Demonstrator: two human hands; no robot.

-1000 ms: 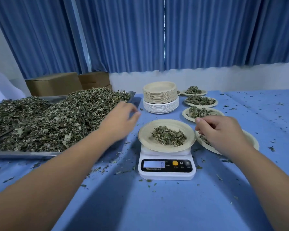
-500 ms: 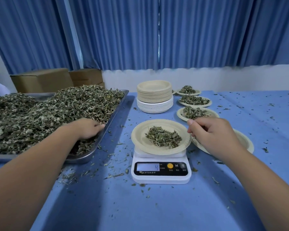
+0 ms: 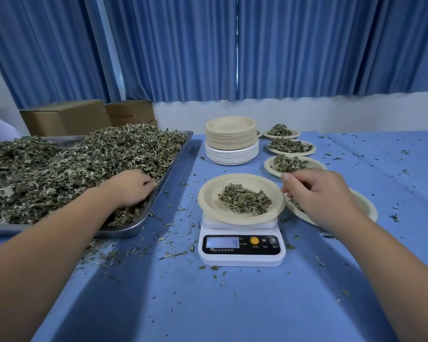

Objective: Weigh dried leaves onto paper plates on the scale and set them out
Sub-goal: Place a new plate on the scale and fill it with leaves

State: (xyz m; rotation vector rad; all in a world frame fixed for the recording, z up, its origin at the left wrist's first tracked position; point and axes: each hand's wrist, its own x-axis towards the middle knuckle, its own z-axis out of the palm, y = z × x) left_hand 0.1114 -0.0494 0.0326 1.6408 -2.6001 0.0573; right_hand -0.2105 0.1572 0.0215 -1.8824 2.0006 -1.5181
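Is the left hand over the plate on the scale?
No, the left hand is down in the dried leaves in the metal tray, left of the scale.

Scale (image 3: pixel 241 245) display reads "4"; "M" beside orange btn (small print under btns too blurry).

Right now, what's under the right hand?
A paper plate, right of the scale. A few leaves show at its left edge; the right hand covers the rest, so how full it is cannot be told.
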